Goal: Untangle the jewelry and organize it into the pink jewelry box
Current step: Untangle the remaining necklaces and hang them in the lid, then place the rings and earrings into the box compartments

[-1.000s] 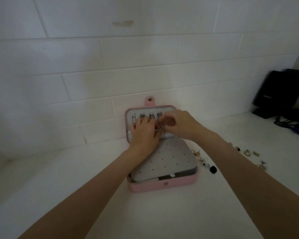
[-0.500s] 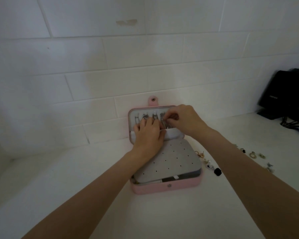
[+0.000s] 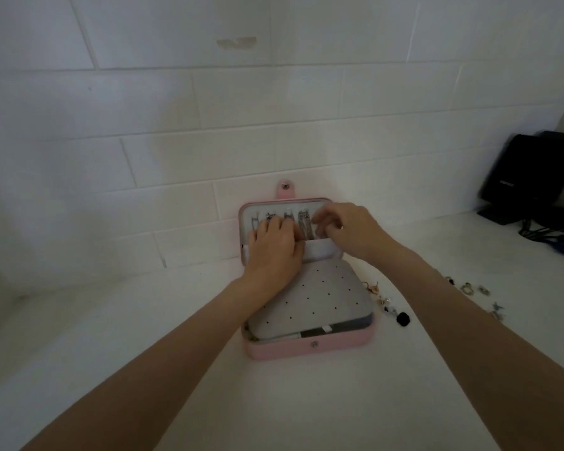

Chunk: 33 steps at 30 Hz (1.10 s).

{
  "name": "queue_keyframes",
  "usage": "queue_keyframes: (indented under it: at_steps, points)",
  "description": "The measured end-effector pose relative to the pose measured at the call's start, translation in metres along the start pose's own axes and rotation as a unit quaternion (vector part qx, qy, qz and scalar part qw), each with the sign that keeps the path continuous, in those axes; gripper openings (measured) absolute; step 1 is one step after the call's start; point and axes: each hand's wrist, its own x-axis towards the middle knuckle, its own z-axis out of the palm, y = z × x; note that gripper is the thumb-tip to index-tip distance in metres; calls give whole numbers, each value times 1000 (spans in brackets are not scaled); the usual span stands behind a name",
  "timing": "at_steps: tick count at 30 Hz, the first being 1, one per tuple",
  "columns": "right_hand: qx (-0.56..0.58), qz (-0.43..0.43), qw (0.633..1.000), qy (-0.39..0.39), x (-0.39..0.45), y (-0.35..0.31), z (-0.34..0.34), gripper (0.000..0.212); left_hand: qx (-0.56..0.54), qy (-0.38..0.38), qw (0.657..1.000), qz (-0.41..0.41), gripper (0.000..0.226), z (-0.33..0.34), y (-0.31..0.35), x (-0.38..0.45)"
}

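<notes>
Head view: your left hand [image 3: 275, 252] lies flat on pink jewelry box [image 3: 310, 348] lid pocket, hiding chains [image 3: 303, 224]; right hand [image 3: 345, 231] pinches there. Loose jewelry [image 3: 469, 289] right, black device [image 3: 518, 177] far right. Hands unmoved since earlier.

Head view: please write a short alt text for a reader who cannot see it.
Two hands, left hand and right hand, work at chains hung in the raised lid of an open pink jewelry box against a white tiled wall. Small loose jewelry lies on the counter to its right.

views: one, head-worn, wide-angle | aim: forward and down onto white counter [image 3: 176, 320], tiled wall [image 3: 274, 125] faced | range: close, both forearms seen reaching in from bottom | overlap: none
</notes>
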Motion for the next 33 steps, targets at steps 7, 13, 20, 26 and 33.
queue_keyframes:
  at_steps: [7, 13, 20, 26, 33]
  points:
    - [-101, 45, 976, -186, -28, -11, -24, 40, -70, -215, 973, 48, 49, -51, -10, -32]
    - [-224, 69, 933, -272, -65, -25, -15, 83, 71, -323, 940, 89, 78, -61, 0, -58]
    - [-247, 32, 936, -247, -80, -29, -19, 74, 96, -282, 949, 103, 65, -52, 0, -60]
    - [-245, 5, 947, -207, -61, -39, -37, 39, -38, -185, 973, 134, 45, -73, -8, -50]
    - [-48, 75, 995, 47, -23, -19, -22, 20, -223, 20, 974, -35, 28, -60, -51, -22]
